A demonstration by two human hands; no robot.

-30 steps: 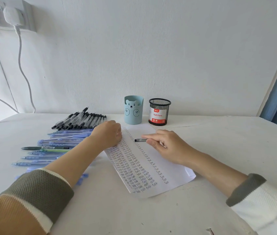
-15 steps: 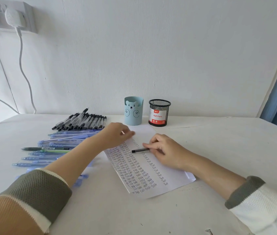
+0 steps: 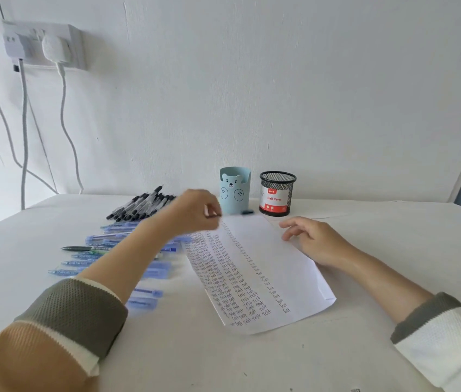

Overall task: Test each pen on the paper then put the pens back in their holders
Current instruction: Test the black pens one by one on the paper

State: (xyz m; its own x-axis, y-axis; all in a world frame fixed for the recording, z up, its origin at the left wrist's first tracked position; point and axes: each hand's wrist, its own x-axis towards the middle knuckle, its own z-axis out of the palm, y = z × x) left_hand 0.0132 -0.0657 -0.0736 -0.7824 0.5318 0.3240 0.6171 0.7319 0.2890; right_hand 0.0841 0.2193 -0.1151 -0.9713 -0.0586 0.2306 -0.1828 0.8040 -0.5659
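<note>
Bearing "Ball Pens", the mesh holder [image 3: 277, 193] stands behind "Test"-covered paper [image 3: 283, 267].

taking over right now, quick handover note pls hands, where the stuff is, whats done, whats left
Left hand: raised near the top-left corner of the paper, fingers curled, blurred; cannot tell if it holds anything.
Right hand: open, resting on the paper's right edge, holding nothing.
Things: black pens and blue pens lie in rows on the table, left of the paper. The bear holder and mesh holder stand behind it, no pens sticking out. A small dark object, blurred, is by the bear holder's base.
Done: paper carries columns of "Test".
Left: pens into holders; any untested ones unclear.
</note>
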